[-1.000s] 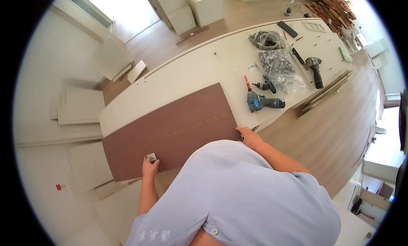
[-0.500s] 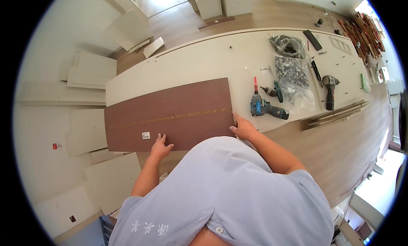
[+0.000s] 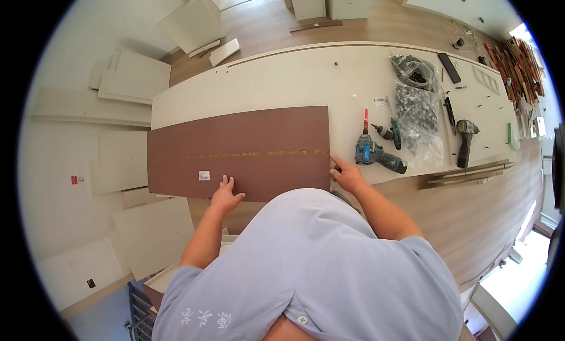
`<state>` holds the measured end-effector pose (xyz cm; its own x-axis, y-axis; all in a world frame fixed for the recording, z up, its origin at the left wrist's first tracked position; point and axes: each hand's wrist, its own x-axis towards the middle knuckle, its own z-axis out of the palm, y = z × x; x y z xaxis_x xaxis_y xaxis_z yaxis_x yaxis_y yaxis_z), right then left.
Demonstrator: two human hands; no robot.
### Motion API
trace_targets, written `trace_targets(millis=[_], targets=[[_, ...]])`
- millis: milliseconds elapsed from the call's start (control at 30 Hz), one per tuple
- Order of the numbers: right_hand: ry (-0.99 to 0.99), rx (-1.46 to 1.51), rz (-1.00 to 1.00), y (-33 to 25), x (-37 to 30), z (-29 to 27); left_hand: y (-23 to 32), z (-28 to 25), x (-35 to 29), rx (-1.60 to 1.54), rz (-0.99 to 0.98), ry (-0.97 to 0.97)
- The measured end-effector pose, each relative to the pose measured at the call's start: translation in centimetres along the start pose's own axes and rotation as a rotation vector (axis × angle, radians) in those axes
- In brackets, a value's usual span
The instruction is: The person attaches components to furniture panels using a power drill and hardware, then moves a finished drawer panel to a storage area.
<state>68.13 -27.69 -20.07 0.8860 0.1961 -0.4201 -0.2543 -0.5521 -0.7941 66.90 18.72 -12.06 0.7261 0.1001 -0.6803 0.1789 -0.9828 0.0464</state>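
A long reddish-brown board (image 3: 253,129) lies flat on a large white panel, with a rough groove running along its length and a white label near its front edge. My left hand (image 3: 225,197) rests on the board's near edge, just right of the label, fingers stretched and thumb apart. At the right end of the board, my right hand (image 3: 348,175) touches the corner edge with its extended index finger and thumb; the other fingers are curled and partly hidden. Right of that hand lies a blue-and-black power driver (image 3: 376,154) with a red bit holder.
On the white panel (image 3: 282,76) lie a small screwdriver-like tool (image 3: 391,133), plastic bags of small fittings (image 3: 416,105), a cordless drill (image 3: 465,142) and a black bar (image 3: 449,68). White boards (image 3: 132,82) lean along the left wall. Wood strips (image 3: 517,70) are piled at the far right.
My view has shifted, so the panel and tools sit farther right in the picture. Both hands stay at the board's near and right edges; the board appears turned slightly.
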Motion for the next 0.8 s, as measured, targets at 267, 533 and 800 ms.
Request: trace_targets(millis=[267, 533, 800], targets=[[0.017, -0.136, 0.063, -1.7, 0.1, 0.0, -0.3, -0.3, -0.1, -0.011, 0.011, -0.028], [-0.006, -0.184, 0.168, -4.6, -0.4, 0.5, 0.6, 2.3, -1.5, 0.121, 0.024, 0.130], [0.068, -0.230, 0.119, -3.4, 1.0, 1.4, -0.1, 2.0, -0.5, 0.180, 0.041, 0.186]])
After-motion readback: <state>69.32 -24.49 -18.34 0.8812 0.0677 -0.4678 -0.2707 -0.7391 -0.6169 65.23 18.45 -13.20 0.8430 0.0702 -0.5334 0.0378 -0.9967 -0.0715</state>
